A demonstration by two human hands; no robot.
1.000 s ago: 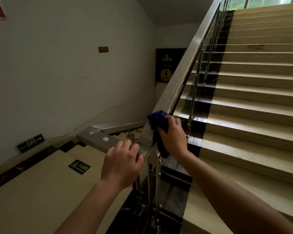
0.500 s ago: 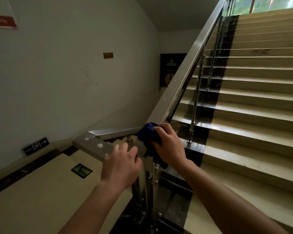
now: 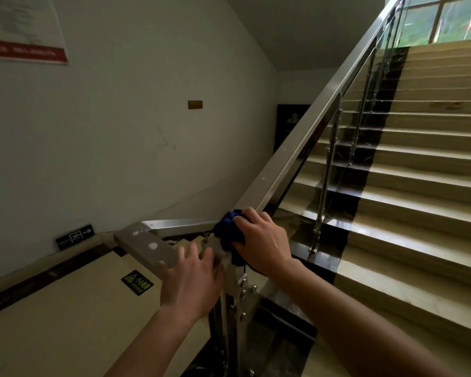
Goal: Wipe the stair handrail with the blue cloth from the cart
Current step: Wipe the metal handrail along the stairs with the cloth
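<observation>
While the blue cloth (image 3: 228,229) sits bunched at the handrail (image 3: 305,144) corner, dead centre, we clamp it down with our right hand (image 3: 264,240), fingers curled over it. At seven o'clock our left hand (image 3: 192,281) rests spread and empty on the flat rail section. We judge wiping is under way; next we must slide the cloth up toward one o'clock, keeping pressure.

Exit sign (image 3: 75,237) on wall shows running figure and arrow.
</observation>
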